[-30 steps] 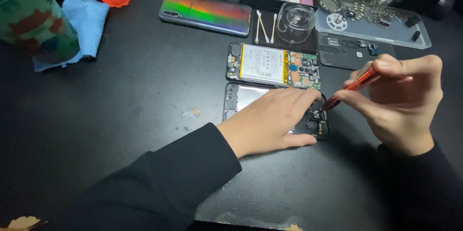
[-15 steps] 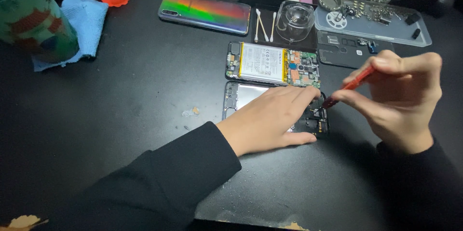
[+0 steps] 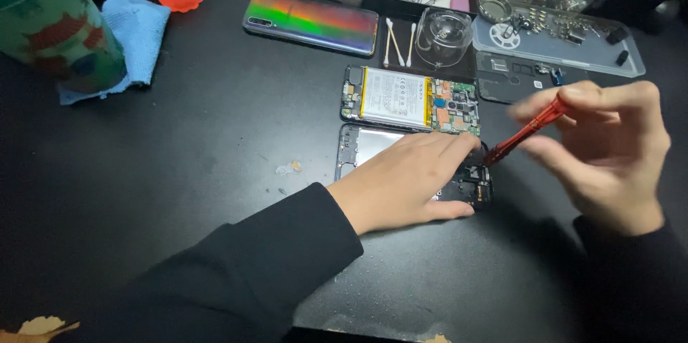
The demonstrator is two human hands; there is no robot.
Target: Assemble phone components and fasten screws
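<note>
Red tool [image 3: 527,130] between right fingers [image 3: 573,96] (seemingly)

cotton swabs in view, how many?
2: both white cotton swabs lie side by side on the black mat, one left, one right, beside the clear round dish. Others may be hidden.
</note>
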